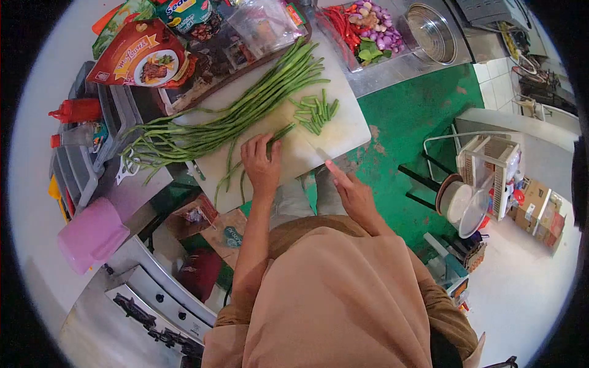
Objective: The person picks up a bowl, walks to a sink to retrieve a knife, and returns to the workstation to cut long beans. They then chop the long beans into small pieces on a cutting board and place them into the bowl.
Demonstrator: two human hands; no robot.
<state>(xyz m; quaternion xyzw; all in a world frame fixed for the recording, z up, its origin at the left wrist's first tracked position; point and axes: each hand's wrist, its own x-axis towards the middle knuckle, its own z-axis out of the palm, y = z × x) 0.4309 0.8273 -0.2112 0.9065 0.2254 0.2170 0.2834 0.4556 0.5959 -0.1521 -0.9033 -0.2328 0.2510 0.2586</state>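
Note:
A large bundle of long green beans (239, 104) lies diagonally over the white cutting board (353, 126). My left hand (262, 162) has its fingers curled over a few of the beans, whose cut ends stick out to the right of the fingertips. In my right hand (354, 195) is a kitchen knife (316, 148). Its thin blade points up and left, just right of those ends, and looks partly faint against the board. A small pile of short cut bean pieces (316, 114) rests above the blade, apart from both hands.
Beyond the board stand a tray of red chilies, shallots and leaves (368, 37) and a metal bowl (429, 34). Food pouches (144, 55) crowd the upper left. A pink container (93, 236) and a gas stove (159, 306) are at lower left; a stool (454, 196) is right.

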